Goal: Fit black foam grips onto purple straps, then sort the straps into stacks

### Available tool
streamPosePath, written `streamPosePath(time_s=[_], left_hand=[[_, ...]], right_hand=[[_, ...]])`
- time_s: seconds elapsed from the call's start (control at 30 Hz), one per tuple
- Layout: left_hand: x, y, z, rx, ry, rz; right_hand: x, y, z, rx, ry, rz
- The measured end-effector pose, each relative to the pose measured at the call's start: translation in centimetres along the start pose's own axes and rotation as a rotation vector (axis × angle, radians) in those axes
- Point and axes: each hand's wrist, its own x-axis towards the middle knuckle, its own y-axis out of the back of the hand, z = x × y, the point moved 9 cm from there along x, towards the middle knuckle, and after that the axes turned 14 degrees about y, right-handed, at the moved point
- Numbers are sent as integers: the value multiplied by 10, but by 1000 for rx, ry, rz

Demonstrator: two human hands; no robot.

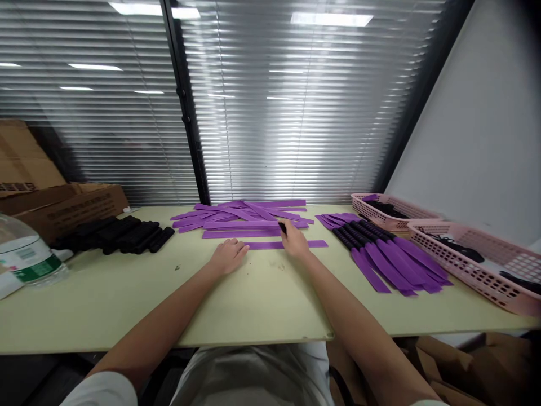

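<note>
A purple strip lies flat across the table in front of me. My left hand rests at its left end, fingers stretched out and lying flat, with the thumb touching the strip. Over the strip's right part, my right hand is closed around a small black piece; only its tip pokes out above the fingers, so its kind is hidden. Just beyond both hands are more loose purple strips, the farther ones heaped crosswise.
To the right lie several purple strips with black ribbed sleeves, beside two pink baskets holding black items. Black rolls, a clear bottle and a cardboard box stand left. Window blinds rise behind the table.
</note>
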Motion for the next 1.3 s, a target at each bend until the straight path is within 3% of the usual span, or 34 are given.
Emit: streamPosePath(time_s=[0.1, 0.2, 0.43, 0.53, 0.63, 0.77, 0.97, 1.1, 1.3], left_hand=[[0, 1, 1, -34, -9, -6], [-1, 2, 3, -52, -19, -7], [-1, 3, 4, -56, -20, -4], [-1, 2, 3, -82, -28, -11], [0, 1, 2, -78, -30, -10], [0, 1, 3, -67, -36, -10], [-2, 3, 8, -81, -77, -18], [-3, 6, 13, -86, -104, -24], [-5, 8, 13, -84, -106, -12]], right_hand=[[3, -15, -19, 220, 124, -33], [5, -17, -24, 293, 124, 0], [-1, 10, 11, -173, -101, -50], [-3, 25, 15, -221, -148, 6], [-3, 23, 5, -122, -135, 18], [0, 0, -24, 10, -6, -49], [0, -12, -47, 214, 141, 35], [1, -10, -30, 83, 37, -18], [-4, 12, 6, -264, -194, -86]])
